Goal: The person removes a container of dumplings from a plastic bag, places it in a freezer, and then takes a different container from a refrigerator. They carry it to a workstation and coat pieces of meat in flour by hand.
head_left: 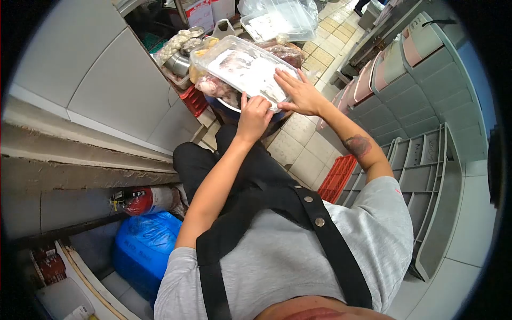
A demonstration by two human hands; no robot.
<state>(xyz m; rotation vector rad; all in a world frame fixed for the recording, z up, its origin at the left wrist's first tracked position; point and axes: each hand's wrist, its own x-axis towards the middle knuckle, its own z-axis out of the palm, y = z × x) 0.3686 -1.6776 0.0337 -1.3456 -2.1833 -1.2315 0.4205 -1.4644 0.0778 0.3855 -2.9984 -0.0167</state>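
A clear plastic container [212, 51] lies in front of me, its bottom covered with white powder [258, 72] that looks like flour. Some darker patches show through the powder at its far left. My left hand [255, 116] has its fingers curled over the container's near rim. Over the powder at the right side, my right hand [303, 96] is stretched flat, its thumb close to the near rim. Under the container, bags of raw-looking meat [216, 88] bulge out at the left, above a tub with a white rim.
Behind stands another clear container [285, 24] with white powder. Garlic-like bulbs [173, 45] and a metal pot [177, 64] are at the left. Grey bins [405, 69] line the right, with a grey crate [421, 176] and a red crate [338, 178]. A blue drum [141, 245] stands at lower left.
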